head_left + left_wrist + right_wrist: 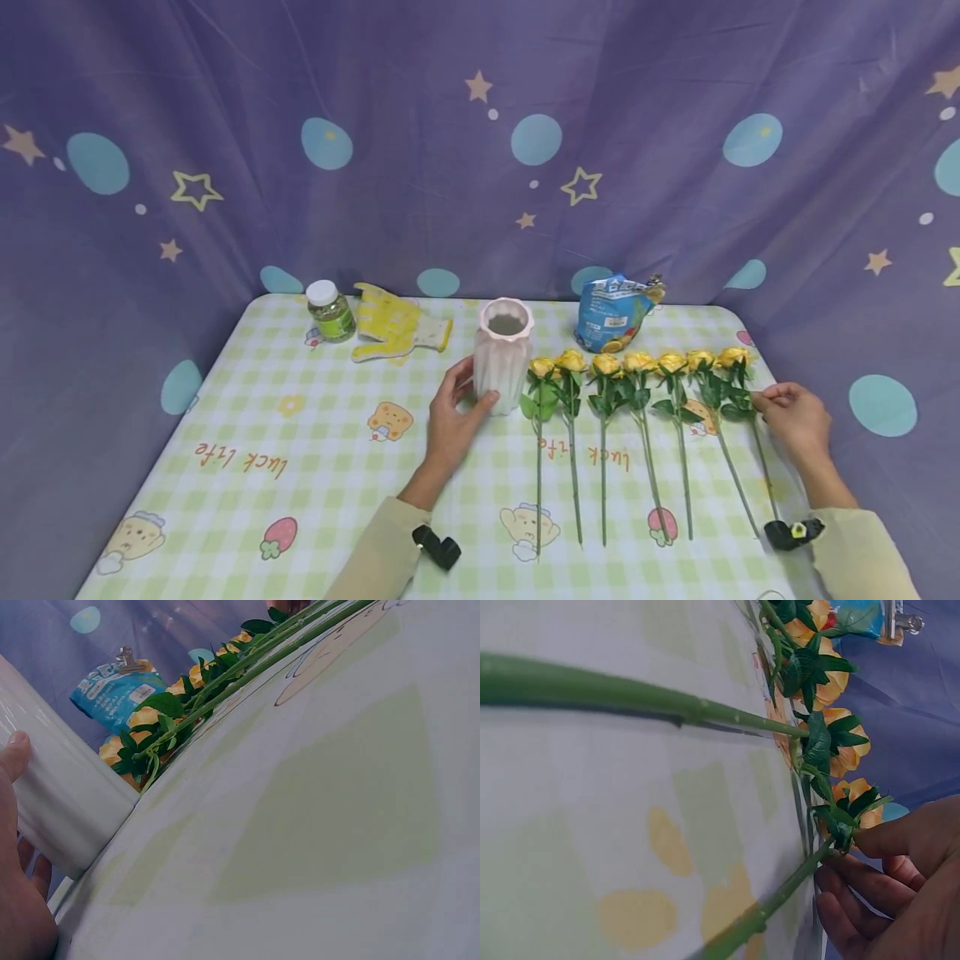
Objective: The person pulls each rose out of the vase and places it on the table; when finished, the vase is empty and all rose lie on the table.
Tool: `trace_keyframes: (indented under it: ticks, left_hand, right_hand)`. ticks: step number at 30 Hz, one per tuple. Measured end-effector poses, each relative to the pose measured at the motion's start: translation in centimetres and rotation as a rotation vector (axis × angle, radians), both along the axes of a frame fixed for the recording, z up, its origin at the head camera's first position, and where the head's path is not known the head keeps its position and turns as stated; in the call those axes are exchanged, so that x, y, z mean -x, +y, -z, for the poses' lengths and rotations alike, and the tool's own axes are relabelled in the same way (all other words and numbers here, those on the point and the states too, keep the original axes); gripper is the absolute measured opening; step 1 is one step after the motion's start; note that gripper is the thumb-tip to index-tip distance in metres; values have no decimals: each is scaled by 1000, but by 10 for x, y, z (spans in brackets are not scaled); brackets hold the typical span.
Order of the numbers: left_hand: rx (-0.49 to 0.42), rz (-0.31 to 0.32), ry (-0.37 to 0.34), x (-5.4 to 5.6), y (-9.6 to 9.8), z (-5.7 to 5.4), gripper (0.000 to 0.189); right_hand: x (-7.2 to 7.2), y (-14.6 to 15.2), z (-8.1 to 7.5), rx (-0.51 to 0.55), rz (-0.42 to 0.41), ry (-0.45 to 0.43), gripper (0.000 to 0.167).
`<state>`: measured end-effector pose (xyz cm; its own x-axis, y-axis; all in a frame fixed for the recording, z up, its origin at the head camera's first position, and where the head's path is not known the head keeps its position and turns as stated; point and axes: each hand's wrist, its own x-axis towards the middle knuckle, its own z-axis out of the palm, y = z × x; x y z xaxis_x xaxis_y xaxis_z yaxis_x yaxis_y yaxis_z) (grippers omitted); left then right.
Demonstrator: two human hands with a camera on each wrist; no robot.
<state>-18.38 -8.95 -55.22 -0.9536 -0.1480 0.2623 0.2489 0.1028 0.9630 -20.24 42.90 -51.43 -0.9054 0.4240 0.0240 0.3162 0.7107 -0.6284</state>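
A pale pinkish-white ribbed vase (501, 358) stands upright on the table. My left hand (455, 414) holds its lower left side, thumb across the front and fingers reaching behind; the left wrist view shows the thumb on the smooth wall of the vase (56, 772). To the right, several yellow artificial roses lie in a row, blooms away from me and stems toward me. At the far right end, my right hand (797, 419) pinches the last rose (763, 458) just under its bloom, by the leaves. In the right wrist view, thumb and fingers meet around that rose's upper stem (830, 844).
A jar with a white lid (331, 312) and a yellow-and-white glove (393, 323) lie at the back left. Behind the roses stands a blue bag (611, 315), closed with a metal clip (129, 660). A checked cloth (330, 517) covers the table; a purple curtain (420, 225) hangs behind.
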Motion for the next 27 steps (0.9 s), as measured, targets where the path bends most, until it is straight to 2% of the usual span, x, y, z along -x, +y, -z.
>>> trace_keyframes:
  ticks: [4, 8, 11, 14, 19, 24, 27]
  left_hand:
    - [9, -2, 2, 2, 0, 1, 67]
    - [23, -4, -4, 2, -1, 1, 67]
    - [27, -4, -8, 1, 0, 1, 68]
    - [18, 0, -7, 0, 0, 0, 68]
    - [-1, 15, 11, 0, 0, -2, 67]
    - [0, 29, 32, -1, -2, -2, 62]
    - [3, 48, 69, -4, -6, -2, 59]
  right_hand:
    - [-4, 4, -1, 48, 12, 7, 24]
    - [-12, 0, 0, 94, -11, 50, 21]
    - [-20, -8, -2, 72, -7, 74, 17]
    - [-27, -18, -9, 58, 33, 68, 16]
    - [-37, -28, -20, 77, 76, 22, 26]
    - [-49, -33, -26, 102, 30, -25, 34]
    - [-58, -40, -28, 85, 2, 8, 36]
